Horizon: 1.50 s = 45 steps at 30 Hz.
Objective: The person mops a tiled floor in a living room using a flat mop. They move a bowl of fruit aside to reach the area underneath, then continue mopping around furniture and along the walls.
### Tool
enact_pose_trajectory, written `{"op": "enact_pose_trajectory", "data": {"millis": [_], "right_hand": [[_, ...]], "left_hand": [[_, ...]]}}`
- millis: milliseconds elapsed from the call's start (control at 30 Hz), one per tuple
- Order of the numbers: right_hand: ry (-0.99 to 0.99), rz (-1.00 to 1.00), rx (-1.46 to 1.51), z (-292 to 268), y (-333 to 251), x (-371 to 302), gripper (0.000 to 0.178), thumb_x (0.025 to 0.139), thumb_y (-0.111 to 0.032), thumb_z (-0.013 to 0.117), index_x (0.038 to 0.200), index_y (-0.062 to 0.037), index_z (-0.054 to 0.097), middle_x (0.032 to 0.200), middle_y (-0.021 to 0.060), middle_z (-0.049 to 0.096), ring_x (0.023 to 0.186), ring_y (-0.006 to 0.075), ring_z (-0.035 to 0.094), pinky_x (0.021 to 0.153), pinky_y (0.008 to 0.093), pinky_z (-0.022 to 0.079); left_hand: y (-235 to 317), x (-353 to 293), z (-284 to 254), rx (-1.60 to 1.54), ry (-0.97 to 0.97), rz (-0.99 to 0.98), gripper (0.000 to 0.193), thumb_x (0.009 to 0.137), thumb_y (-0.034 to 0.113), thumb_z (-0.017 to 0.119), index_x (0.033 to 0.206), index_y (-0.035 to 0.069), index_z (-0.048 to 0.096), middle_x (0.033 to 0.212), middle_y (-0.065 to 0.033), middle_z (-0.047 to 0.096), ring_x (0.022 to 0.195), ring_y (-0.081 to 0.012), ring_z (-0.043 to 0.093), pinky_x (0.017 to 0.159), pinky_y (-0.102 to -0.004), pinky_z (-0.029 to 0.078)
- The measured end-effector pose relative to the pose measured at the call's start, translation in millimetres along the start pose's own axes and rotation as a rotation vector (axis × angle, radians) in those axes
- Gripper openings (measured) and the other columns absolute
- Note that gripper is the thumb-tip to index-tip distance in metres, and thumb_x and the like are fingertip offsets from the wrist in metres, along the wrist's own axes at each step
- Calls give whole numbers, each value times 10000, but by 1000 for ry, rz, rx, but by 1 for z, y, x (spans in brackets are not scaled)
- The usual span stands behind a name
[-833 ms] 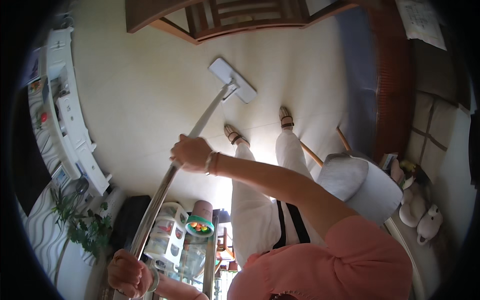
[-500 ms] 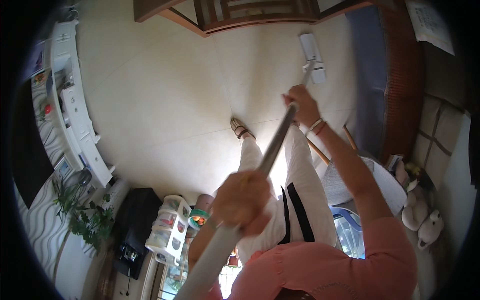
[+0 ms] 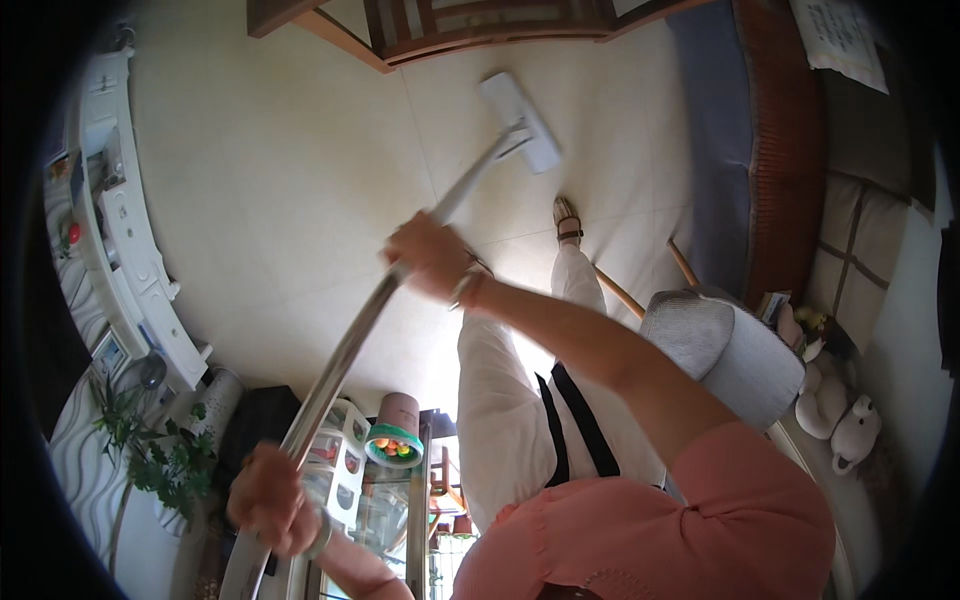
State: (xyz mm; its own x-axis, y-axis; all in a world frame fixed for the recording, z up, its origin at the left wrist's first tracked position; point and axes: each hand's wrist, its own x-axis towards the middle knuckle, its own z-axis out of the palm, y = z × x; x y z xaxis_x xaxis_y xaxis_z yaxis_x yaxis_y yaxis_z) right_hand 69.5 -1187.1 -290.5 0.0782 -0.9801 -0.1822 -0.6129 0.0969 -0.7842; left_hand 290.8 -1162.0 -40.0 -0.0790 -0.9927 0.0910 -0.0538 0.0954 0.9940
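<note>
A flat mop with a long metal handle point(image 3: 345, 345) runs slantwise from the lower left up to its flat white head point(image 3: 522, 125), which lies on the pale floor in front of my feet. My left hand point(image 3: 275, 500) is wrapped round the upper end of the handle, low at the left. Farther along, my right hand point(image 3: 430, 258) grips the handle around its middle, with the arm reaching across my body. Both hands are somewhat blurred by motion. My right foot in a sandal point(image 3: 566, 215) stands just behind the mop head.
A wooden frame piece of furniture point(image 3: 490, 40) stands at the far edge. On the right are a sofa with a blue-grey cover point(image 3: 712, 150) and a grey chair point(image 3: 725, 350). A white cabinet point(image 3: 140, 220) lines the left, with a plant point(image 3: 175, 450) and plastic drawers point(image 3: 345, 450) nearer.
The mop head has swept leftward across the floor and turned. Both hands have moved left with the handle, the left one also lower. My right foot now shows more fully.
</note>
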Motion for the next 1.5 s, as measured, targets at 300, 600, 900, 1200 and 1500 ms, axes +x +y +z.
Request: {"op": "enact_pose_trajectory", "data": {"millis": [300, 600, 900, 1200, 1500], "right_hand": [[-305, -147, 71, -19, -35, 7, 186, 846, -252, 633, 736, -103, 642, 718, 25, 628, 849, 221, 578, 660, 382, 530], [-335, -1, -309, -149, 193, -41, 83, 747, -133, 612, 826, -148, 630, 869, -14, 627, 952, 235, 557, 785, 394, 527], [-256, 143, -357, -222, 359, -96, 89, 763, -169, 673, 780, -99, 621, 824, 52, 596, 914, 279, 520, 846, 377, 448], [26, 88, -182, -166, 316, -155, 124, 714, -110, 661, 648, -102, 556, 715, 57, 555, 810, 290, 510, 777, 365, 422], [387, 122, -14, -81, 203, -168, 202, 657, -35, 674, 623, -116, 492, 702, 56, 495, 779, 279, 489, 709, 371, 379]], "left_hand": [[47, 16, 26, -150, -59, 128, 360, 891, 176, 536, 587, 154, 343, 471, 40, 292, 452, -103, 299, 559, -279, 333], [-111, -55, 198, -361, 17, 40, 279, 924, 298, 535, 779, 103, 399, 668, -34, 477, 599, -179, 456, 612, -334, 406], [-180, -52, 340, -462, -184, -250, 284, 998, 119, 488, 750, 76, 356, 624, -47, 444, 591, -149, 420, 783, -377, 467], [-145, -70, 287, -445, -297, -435, 224, 977, 12, 467, 771, 40, 386, 670, -75, 510, 597, -130, 437, 613, -296, 447], [-102, -34, 179, -316, -628, -413, 249, 915, 56, 544, 694, 25, 434, 736, -79, 565, 601, -118, 457, 626, -278, 458]]}}
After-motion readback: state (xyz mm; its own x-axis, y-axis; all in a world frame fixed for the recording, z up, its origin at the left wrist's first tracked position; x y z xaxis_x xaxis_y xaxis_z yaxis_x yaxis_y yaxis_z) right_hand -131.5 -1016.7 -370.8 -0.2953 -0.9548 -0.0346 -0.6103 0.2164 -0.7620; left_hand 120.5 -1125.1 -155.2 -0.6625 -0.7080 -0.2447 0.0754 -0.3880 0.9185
